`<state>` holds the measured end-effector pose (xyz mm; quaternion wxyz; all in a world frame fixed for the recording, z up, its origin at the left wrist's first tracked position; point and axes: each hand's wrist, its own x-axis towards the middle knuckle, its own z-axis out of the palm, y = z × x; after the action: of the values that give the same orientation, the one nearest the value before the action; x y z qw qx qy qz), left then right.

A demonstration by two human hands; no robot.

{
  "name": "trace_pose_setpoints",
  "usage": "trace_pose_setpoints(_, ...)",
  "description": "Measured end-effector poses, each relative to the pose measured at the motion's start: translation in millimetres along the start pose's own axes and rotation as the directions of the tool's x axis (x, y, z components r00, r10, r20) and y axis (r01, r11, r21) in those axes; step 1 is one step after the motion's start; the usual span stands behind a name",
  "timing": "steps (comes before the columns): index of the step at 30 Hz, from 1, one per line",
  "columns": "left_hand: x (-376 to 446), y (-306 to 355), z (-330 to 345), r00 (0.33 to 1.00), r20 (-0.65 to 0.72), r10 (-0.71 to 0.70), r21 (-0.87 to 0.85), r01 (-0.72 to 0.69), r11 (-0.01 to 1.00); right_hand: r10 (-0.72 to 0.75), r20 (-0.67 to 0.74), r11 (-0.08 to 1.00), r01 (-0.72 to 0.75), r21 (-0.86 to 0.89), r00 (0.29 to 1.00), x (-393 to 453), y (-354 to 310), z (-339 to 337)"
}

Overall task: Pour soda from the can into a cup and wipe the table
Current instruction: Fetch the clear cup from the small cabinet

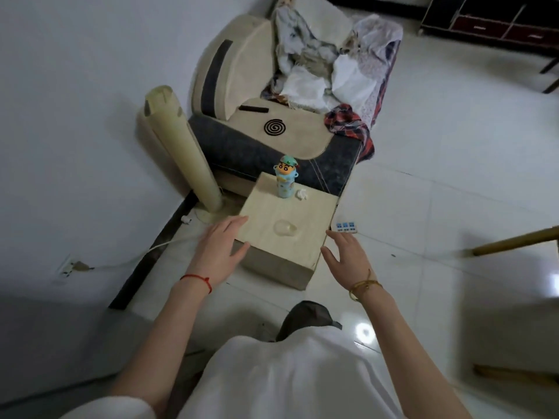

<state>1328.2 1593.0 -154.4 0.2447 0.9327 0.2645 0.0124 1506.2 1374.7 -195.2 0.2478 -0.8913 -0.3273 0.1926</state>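
Fingers (234, 222) of our left hand (218, 254) and right hand (344, 255) reach out straight and loosely spread, holding nothing, flanking the small desk (311, 204) — clear cup (285, 228) near us, cartoon-capped can (286, 180) at the far edge — likely to begin.

Left hand (219, 247) and right hand (344, 252) spread flat at the near corners of the small table (314, 213). Clear cup (285, 228) centre; cartoon bottle (286, 180) upright at far edge.

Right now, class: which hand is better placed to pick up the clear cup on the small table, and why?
Probably the right hand. It hovers open by the table's near right edge, slightly closer to the clear cup. The left hand lies open over the left corner, somewhat farther away.
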Motion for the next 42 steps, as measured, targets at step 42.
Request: trace_pose_setpoints(42, 247.4, -96.9, 178.8, 0.895, 0.445, -0.037, -0.041, 0.062, 0.997, 0.599, 0.229, 0.688, -0.639, 0.343, 0.768, 221.6, 105.9, 127.8)
